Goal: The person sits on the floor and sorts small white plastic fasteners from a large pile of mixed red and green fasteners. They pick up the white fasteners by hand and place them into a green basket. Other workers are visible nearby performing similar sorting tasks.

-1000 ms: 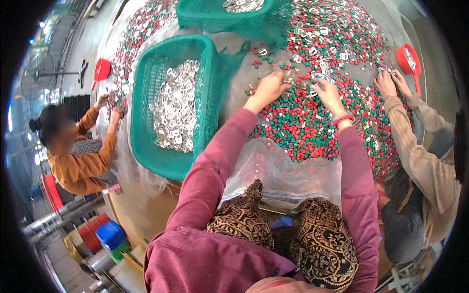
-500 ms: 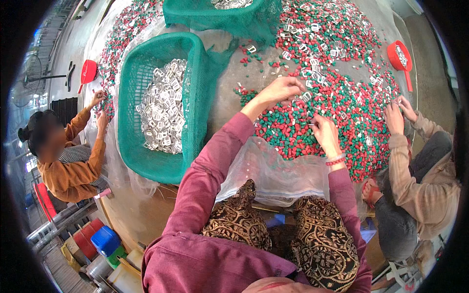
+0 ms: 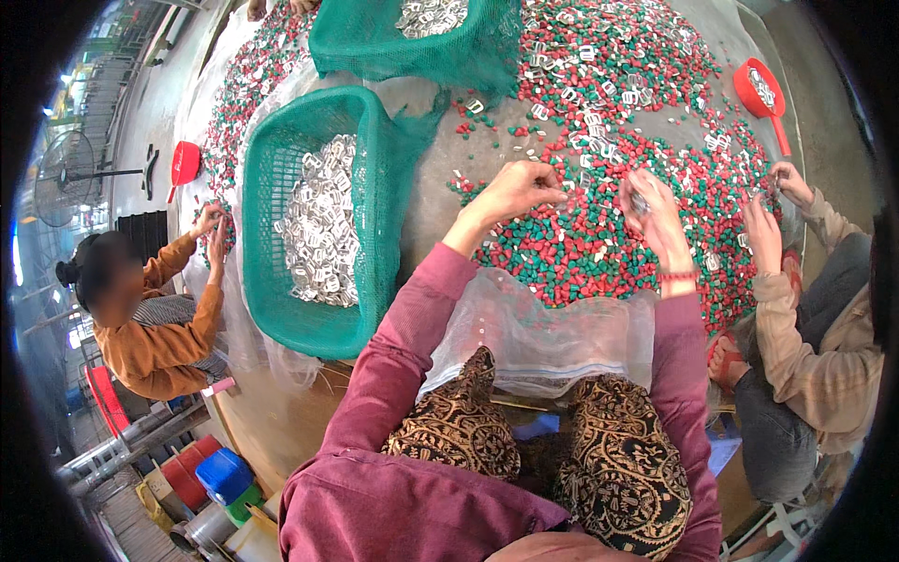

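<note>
A wide pile of small red and green pieces (image 3: pixel 552 239), mixed with silver slotted buckles (image 3: pixel 594 124), covers the table in front of me. Over the pile's left part, my left hand (image 3: pixel 515 192) is closed with thumb and fingertips pinched together; what lies between them is too small to name. To its right, my right hand (image 3: pixel 663 217) curls its fingers around a silver buckle (image 3: pixel 640 202), partly hidden by the fingers. At my left stands a green netted basket (image 3: pixel 379 215) holding many loose silver buckles (image 3: pixel 323 239).
Another green basket (image 3: pixel 412 58) with buckles stands farther off. Red scoops lie at the right (image 3: pixel 757 86) and left (image 3: pixel 185 163). A co-worker in tan (image 3: pixel 805 328) reaches into the pile at right; another in orange (image 3: pixel 169 347) works at left. Clear plastic sheeting (image 3: pixel 543 328) hangs before my knees.
My left hand has drawn back a little to the left. My right hand has moved up and right and turned, now curled around a buckle. The whole view has shifted slightly.
</note>
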A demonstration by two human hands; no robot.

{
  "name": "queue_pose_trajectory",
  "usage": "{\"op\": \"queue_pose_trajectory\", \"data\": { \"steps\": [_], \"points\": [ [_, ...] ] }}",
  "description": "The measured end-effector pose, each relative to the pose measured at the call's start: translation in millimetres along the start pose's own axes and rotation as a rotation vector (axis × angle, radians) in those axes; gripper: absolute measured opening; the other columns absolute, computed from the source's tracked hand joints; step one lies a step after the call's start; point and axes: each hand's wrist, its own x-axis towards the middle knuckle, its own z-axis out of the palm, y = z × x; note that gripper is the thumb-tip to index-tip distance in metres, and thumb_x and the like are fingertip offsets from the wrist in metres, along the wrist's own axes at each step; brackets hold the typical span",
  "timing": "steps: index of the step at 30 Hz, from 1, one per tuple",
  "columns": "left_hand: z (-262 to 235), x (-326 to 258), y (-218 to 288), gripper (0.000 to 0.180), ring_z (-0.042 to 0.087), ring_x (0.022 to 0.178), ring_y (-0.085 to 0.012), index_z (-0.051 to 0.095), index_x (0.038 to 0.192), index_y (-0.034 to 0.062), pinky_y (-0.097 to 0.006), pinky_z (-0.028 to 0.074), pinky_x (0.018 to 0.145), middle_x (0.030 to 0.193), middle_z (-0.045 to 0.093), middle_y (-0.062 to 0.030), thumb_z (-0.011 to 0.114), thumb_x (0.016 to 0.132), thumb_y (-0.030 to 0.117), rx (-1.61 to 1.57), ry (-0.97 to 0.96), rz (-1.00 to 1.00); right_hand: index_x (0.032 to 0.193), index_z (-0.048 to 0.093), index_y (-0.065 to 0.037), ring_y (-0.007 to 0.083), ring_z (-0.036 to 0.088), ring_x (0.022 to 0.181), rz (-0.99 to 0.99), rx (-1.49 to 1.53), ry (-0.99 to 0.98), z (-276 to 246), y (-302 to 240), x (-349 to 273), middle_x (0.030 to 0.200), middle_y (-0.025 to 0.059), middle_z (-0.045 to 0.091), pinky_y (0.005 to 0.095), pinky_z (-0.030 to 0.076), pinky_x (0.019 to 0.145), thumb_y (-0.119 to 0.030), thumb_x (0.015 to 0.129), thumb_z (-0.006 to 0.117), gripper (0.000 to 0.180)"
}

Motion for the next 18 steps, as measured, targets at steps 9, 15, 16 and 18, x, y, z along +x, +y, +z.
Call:
{"op": "queue_pose_trajectory", "data": {
  "steps": [9,15,16,18],
  "points": [
    [-28,-32,8,0.017,0.056,0.068,-0.0145,0.050,0.080,0.0055,-0.020,0.039,0.040,0.078,0.053,-0.0053,0.056,0.085,0.020,-1.046,-0.040,-0.141,0.131,0.041,-0.005,0.0290,0.053,0.111,0.225,0.380,-0.416,33,21,52,0.116,0.0155,0.054,0.0502,0.049,0.086,-0.038,0.094,0.043,0.050],
    [-16,-54,-11,0.014,0.057,0.063,-0.0166,0.053,0.085,0.0048,-0.021,0.041,0.037,0.090,0.056,-0.0103,0.056,0.082,0.018,-1.375,-0.096,-0.090,0.140,0.023,-0.004,0.0389,0.040,0.123,0.301,0.773,-0.454,41,23,37,0.135,0.0253,0.037,0.0552,0.038,0.098,-0.043,0.096,0.034,0.060],
    [-10,-61,-13,0.016,0.057,0.062,-0.0158,0.055,0.087,0.0049,-0.023,0.043,0.041,0.087,0.057,-0.0081,0.058,0.082,0.019,-1.068,-0.026,-0.159,0.140,0.022,-0.004,0.0377,0.042,0.122,0.302,0.776,-0.446,43,22,36,0.135,0.0251,0.036,0.0531,0.039,0.098,-0.043,0.096,0.034,0.061],
    [2,-73,-9,0.019,0.056,0.060,-0.0142,0.059,0.091,0.0052,-0.026,0.046,0.048,0.080,0.058,-0.0038,0.062,0.081,0.022,-0.451,0.093,-0.271,0.135,0.034,-0.003,0.0364,0.052,0.109,0.314,0.449,-0.357,24,33,43,0.123,0.0238,0.048,0.0480,0.045,0.092,-0.033,0.096,0.038,0.050]
  ]
}}
